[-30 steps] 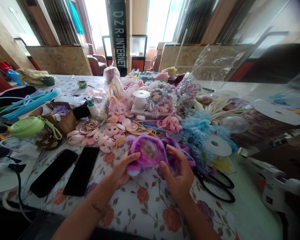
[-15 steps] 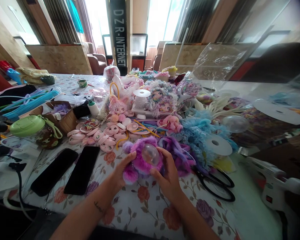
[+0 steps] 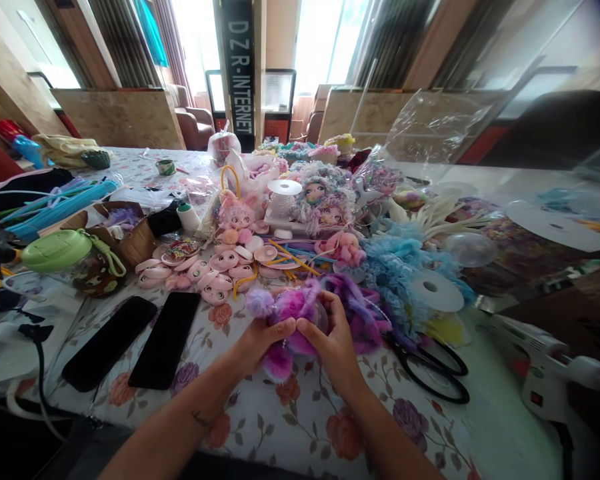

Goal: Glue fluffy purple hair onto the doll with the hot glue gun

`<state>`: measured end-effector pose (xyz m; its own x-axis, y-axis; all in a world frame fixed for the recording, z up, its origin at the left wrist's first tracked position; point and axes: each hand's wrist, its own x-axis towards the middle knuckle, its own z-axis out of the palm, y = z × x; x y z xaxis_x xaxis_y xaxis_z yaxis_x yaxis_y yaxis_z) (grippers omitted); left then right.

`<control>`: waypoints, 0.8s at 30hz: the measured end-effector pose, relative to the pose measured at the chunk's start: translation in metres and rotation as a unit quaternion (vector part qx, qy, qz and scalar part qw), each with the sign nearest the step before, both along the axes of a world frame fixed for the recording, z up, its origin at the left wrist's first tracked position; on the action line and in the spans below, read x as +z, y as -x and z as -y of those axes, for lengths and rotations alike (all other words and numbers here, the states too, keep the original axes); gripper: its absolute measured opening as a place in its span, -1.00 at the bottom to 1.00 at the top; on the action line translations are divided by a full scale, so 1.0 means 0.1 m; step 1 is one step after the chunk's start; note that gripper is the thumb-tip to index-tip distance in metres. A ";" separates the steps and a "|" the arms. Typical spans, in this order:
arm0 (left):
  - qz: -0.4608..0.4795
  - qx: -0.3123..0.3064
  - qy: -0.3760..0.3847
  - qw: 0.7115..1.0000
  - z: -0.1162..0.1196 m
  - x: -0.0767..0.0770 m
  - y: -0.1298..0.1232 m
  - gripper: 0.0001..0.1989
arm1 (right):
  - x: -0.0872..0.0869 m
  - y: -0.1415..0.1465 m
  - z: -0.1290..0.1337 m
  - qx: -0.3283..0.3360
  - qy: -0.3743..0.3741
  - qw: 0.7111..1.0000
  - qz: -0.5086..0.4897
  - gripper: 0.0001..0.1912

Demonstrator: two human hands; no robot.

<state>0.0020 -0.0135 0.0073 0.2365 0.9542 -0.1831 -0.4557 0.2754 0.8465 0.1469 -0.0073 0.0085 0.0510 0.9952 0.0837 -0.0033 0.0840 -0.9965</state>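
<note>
Both forearms are angled inward over the floral table (image 3: 300, 413). The left hand (image 3: 260, 340) and right hand (image 3: 333, 343) are clamped together on the purple plush toy (image 3: 293, 320), thumbs meeting. Bare cloth lies nearward; phones (image 3: 165, 340) leftward, scissors (image 3: 430, 373) rightward, doll faces (image 3: 215, 270) beyond.

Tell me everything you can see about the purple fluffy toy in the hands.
The fluffy toy is purple and magenta plush with long, soft fur. A round pompom sticks out at its upper left and a pinker one hangs below. A bit of clear plastic shows near its middle, mostly covered. The left hand and right hand pinch it together from both sides, thumbs meeting on top, just above the floral tablecloth. More purple fur lies right behind it.
</note>
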 end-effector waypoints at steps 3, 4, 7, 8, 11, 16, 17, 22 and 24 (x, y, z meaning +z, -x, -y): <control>-0.024 -0.029 -0.059 0.998 -0.01 0.00 0.00 -0.38 | 0.04 0.00 -0.01 0.004 -0.003 1.000 0.009 -0.49; -0.036 -0.031 -0.072 0.996 -0.01 0.00 0.00 -0.35 | 0.05 0.00 -0.02 0.004 -0.001 1.000 0.012 -0.50; -0.086 -0.028 -0.097 0.991 -0.03 -0.01 0.00 -0.30 | 0.07 -0.01 -0.05 -0.010 0.011 1.000 0.027 -0.57; -0.099 -0.031 -0.106 0.989 -0.03 -0.01 -0.01 -0.28 | 0.06 -0.02 -0.06 -0.018 0.017 0.999 0.032 -0.58; -0.115 -0.039 -0.123 0.985 -0.03 -0.02 -0.02 -0.25 | 0.04 -0.03 -0.16 -0.025 0.032 0.998 0.037 -0.55; -0.058 -0.034 -0.035 0.997 -0.01 0.00 -0.03 -0.31 | 0.00 -0.11 -0.31 -0.065 0.018 0.997 0.029 -0.48; -0.034 -0.031 0.001 0.999 -0.01 0.00 -0.02 -0.34 | 0.01 -0.13 -0.30 -0.090 0.009 0.996 0.024 -0.47; 0.051 -0.018 0.124 0.991 -0.04 -0.01 0.03 -0.52 | 0.14 -0.16 -0.02 -0.110 -0.224 0.959 0.136 -0.62; 0.077 -0.041 0.134 0.987 -0.04 -0.02 0.03 -0.52 | 0.17 -0.14 0.09 -0.037 -0.311 0.925 0.216 -0.60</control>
